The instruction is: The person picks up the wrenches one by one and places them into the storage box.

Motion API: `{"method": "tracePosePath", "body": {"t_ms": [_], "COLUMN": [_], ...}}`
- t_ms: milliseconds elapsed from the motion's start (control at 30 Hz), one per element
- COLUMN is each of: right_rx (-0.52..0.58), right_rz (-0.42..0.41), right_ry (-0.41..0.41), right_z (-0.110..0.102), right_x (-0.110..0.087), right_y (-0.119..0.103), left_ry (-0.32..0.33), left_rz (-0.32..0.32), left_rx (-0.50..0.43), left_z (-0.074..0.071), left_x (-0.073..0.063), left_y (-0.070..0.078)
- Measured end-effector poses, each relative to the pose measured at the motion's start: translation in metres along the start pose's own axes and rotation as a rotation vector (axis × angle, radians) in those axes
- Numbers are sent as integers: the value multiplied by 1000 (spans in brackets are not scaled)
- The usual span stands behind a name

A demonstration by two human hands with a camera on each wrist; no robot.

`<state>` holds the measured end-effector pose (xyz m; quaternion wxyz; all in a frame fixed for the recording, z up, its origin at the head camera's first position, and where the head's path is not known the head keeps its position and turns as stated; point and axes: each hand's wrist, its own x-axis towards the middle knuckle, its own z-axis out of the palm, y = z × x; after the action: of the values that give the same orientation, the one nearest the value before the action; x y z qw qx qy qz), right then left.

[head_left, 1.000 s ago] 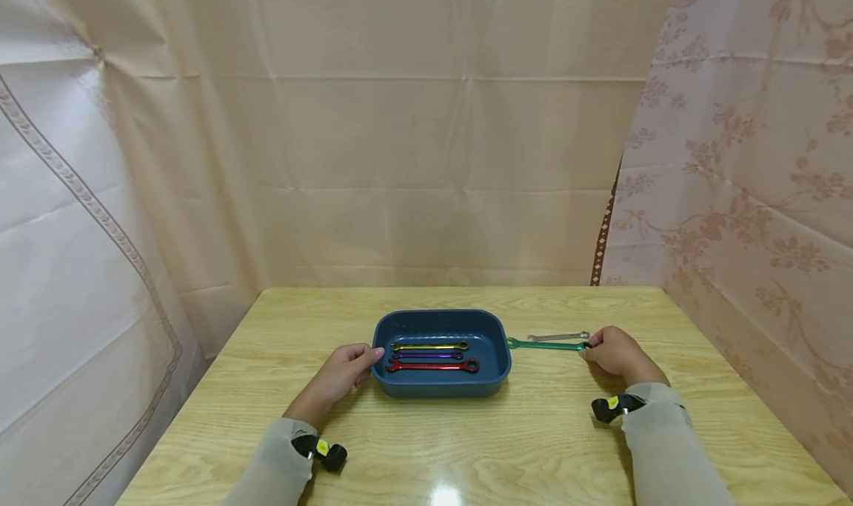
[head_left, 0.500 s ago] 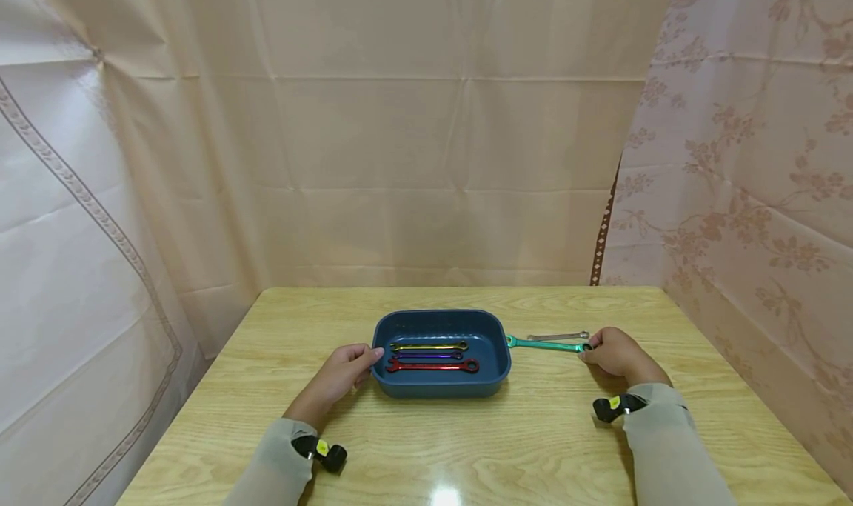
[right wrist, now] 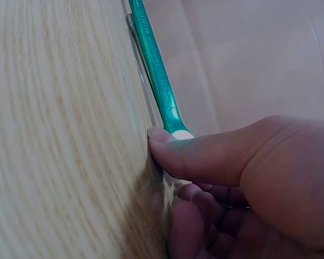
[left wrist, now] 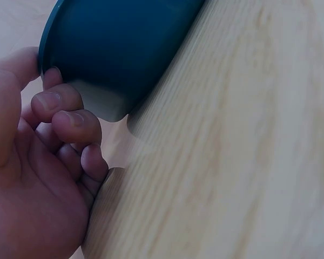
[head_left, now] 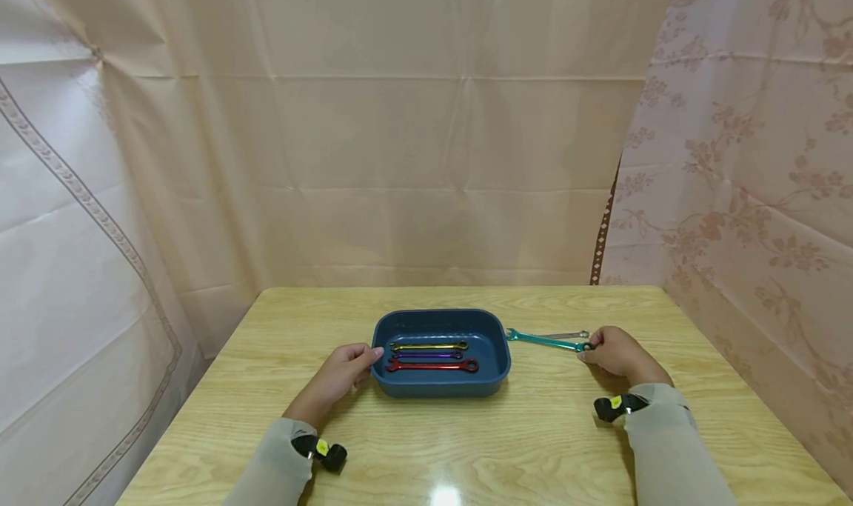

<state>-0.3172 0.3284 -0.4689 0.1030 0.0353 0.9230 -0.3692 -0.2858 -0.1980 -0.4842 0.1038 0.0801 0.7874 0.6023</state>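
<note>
My left hand [head_left: 343, 373] pinches the left rim of a blue rectangular tub [head_left: 440, 389], thumb over the edge and fingers outside, as the left wrist view shows too. Inside the tub lie a yellow wrench [head_left: 429, 347], a purple wrench [head_left: 426, 355] and a red wrench [head_left: 433, 367], roughly side by side. To the tub's right, my right hand [head_left: 620, 354] pinches the ring end of a green combination wrench [head_left: 546, 340]. Its open end points left, close to the tub's right wall. Behind it lies a silver wrench [head_left: 583, 334], partly covered by the green one in the head view.
Everything stands on a light wood-grain table [head_left: 466, 439]. A beige curtain [head_left: 426, 158] hangs behind its far edge, and a flowered cloth [head_left: 753, 217] hangs at the right. Each wrist wears a small black camera.
The green wrench's open end has risen and swung away from me, so the wrench now slants across the silver one. The left hand and tub have stayed put.
</note>
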Motion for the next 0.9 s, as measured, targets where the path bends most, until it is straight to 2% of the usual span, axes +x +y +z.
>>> {"method": "tracePosePath", "body": {"t_ms": [333, 567, 900], "right_rx": [24, 0, -17], "right_rz": [-17, -24, -77], "right_ry": [-9, -8, -6], "right_z": [1, 2, 0], "right_x": [5, 8, 4], "right_y": [4, 6, 8], "left_ry": [0, 3, -1], "left_rz": [3, -1, 3], "left_rx": [-1, -1, 5], "left_z": [-1, 0, 0], "left_x": [1, 1, 0], "left_y": [-1, -1, 1]}}
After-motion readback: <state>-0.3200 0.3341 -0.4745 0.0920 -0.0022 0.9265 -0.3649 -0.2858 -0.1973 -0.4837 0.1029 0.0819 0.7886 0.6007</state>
